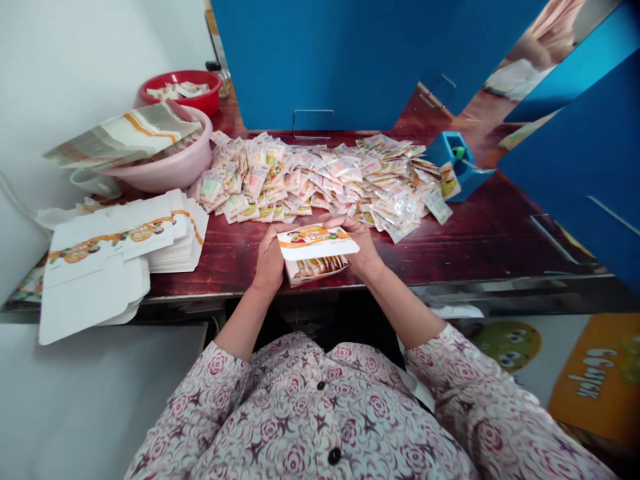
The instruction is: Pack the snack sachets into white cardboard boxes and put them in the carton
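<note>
Between my two hands is a small cardboard box (pixel 320 247), white with orange print, held at the table's front edge. Its lid flap is partly raised, and a row of packed sachets (pixel 320 267) shows inside. My left hand (pixel 271 259) grips the box's left side. On the right side, my right hand (pixel 361 245) is wrapped around the box, its fingers reaching behind the lid. Just beyond the box lies a long heap of small printed sachets (pixel 320 175).
Flat white cartons (pixel 95 287) are stacked at left, overhanging the edge. Behind them stand a pink basin (pixel 165 170) with folded cloth on top and a red basin (pixel 205 100). A blue tape dispenser (pixel 463 177) sits right of the heap. Blue panels (pixel 330 60) border the table (pixel 480 247).
</note>
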{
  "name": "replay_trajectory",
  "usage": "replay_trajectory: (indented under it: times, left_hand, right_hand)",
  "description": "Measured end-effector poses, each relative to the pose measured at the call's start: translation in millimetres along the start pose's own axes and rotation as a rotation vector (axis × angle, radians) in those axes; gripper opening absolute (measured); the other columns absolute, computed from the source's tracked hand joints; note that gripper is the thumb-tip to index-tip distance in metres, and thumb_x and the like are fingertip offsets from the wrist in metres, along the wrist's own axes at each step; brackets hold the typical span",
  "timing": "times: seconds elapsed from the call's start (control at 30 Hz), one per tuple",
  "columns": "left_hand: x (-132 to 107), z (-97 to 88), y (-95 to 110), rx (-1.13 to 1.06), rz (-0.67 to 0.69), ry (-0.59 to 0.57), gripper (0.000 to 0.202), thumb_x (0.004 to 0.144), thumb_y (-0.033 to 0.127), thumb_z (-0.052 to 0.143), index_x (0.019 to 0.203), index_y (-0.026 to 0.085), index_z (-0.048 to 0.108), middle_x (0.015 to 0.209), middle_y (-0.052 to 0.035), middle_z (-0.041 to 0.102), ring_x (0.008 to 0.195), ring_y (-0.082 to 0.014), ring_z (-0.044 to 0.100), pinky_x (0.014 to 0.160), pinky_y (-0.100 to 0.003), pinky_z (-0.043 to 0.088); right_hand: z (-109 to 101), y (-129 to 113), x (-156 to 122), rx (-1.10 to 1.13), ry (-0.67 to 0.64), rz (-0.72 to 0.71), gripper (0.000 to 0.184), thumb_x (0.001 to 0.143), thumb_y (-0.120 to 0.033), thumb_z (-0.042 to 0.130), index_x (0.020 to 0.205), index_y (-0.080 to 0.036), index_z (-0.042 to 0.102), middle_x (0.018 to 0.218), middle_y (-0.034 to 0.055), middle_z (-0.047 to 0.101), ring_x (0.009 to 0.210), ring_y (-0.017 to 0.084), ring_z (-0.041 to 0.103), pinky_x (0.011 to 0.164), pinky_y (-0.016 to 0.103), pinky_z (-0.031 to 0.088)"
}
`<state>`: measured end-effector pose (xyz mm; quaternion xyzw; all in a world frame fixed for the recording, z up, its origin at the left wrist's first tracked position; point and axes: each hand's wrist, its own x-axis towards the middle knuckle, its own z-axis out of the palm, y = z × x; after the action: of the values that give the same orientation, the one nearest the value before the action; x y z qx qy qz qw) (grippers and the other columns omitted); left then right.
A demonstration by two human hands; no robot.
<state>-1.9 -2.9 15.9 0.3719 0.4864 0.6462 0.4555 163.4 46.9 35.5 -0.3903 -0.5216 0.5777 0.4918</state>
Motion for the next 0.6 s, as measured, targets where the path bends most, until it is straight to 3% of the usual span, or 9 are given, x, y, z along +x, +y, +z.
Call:
replay_trajectory:
  times: [0.13, 0.2, 0.3, 0.47, 0.6]
  left_hand:
    - [-1, -8.8, 3, 0.225, 0.22, -0.019, 0.016, 0.084, 0.03, 0.058, 0.089, 0.022, 0.07, 0.108, -0.0051, 0.073, 0.107, -0.0217, 0.067, 0.1, -0.039, 0.051]
    - [-5, -15.8, 7, 0.449, 0.402, -0.093, 0.019, 0.089, 0.031, 0.056, 0.095, 0.023, 0.072, 0.115, -0.0067, 0.072, 0.124, -0.0237, 0.06, 0.113, -0.044, 0.042]
    - [-16, -27.8, 13, 0.734, 0.597, -0.261, 0.027, 0.097, 0.035, 0.051, 0.114, 0.026, 0.07, 0.13, -0.0073, 0.068, 0.141, -0.0244, 0.047, 0.122, -0.05, 0.029]
    - [-31, -41.8, 26, 0.893, 0.708, -0.487, 0.039, 0.102, 0.026, 0.038, 0.135, 0.028, 0.058, 0.139, -0.0086, 0.063, 0.136, -0.0231, 0.052, 0.121, -0.052, 0.033]
    - [-36, -40.9, 36, 0.992, 0.759, -0.621, 0.051, 0.094, 0.031, 0.055, 0.145, 0.025, 0.049, 0.146, -0.0124, 0.057, 0.14, -0.0276, 0.049, 0.12, -0.054, 0.035]
  right_hand:
    - [-14, -3, 3, -0.16, -0.124, -0.231, 0.031, 0.073, -0.054, 0.078, 0.068, -0.024, 0.07, 0.102, 0.0068, 0.077, 0.114, 0.027, 0.067, 0.104, 0.044, 0.048]
    - [-23, -4, 7, -0.322, -0.211, -0.376, 0.021, 0.078, -0.047, 0.076, 0.078, -0.025, 0.074, 0.105, 0.006, 0.078, 0.12, 0.026, 0.066, 0.115, 0.047, 0.038]
    - [-36, -9, 9, -0.606, -0.378, -0.511, 0.016, 0.08, -0.032, 0.075, 0.095, -0.027, 0.076, 0.119, 0.0037, 0.075, 0.125, 0.024, 0.063, 0.122, 0.049, 0.029]
    - [-56, -35, -3, -0.785, -0.624, -0.462, 0.035, 0.086, -0.016, 0.064, 0.114, -0.034, 0.073, 0.131, -0.004, 0.069, 0.136, 0.019, 0.054, 0.123, 0.05, 0.031]
    - [-66, -50, -15, -0.726, -0.784, -0.416, 0.049, 0.082, -0.013, 0.068, 0.126, -0.036, 0.068, 0.139, -0.0043, 0.064, 0.144, 0.02, 0.045, 0.122, 0.049, 0.034]
